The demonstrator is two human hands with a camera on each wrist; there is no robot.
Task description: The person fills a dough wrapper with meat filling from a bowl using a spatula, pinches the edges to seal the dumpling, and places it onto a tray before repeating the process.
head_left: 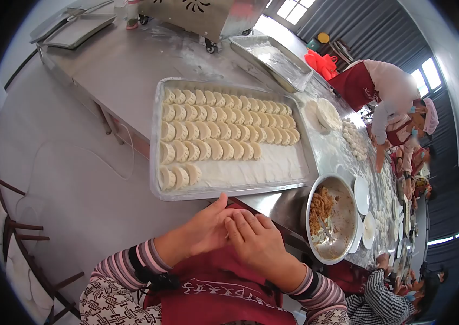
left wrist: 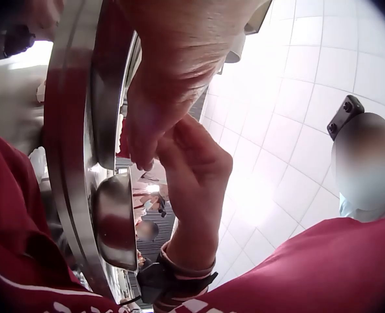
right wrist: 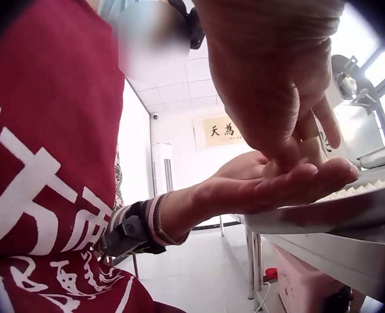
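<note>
My two hands meet in front of the red apron, just short of the tray's near edge. The left hand (head_left: 203, 230) lies palm up with its thumb raised and fingers fairly straight in the right wrist view. Over it the right hand (head_left: 259, 246) bends down, fingertips in the left palm. Between them shows a bit of a pale dumpling (right wrist: 313, 151), mostly hidden by the fingers. Ahead is a metal tray (head_left: 286, 181) with rows of crimped dumplings (head_left: 213, 130); its nearest row is short. To the right stands a steel bowl (head_left: 346, 238) of brown filling (head_left: 321, 208).
White plates (head_left: 362, 195) stand beyond the bowl. A dough disc (head_left: 328, 114) and many small dough pieces (head_left: 354, 140) lie on the floured table. Further back are a second tray (head_left: 273, 59) and a wheeled metal machine (head_left: 197, 19). Other people (head_left: 392, 92) work along the right side.
</note>
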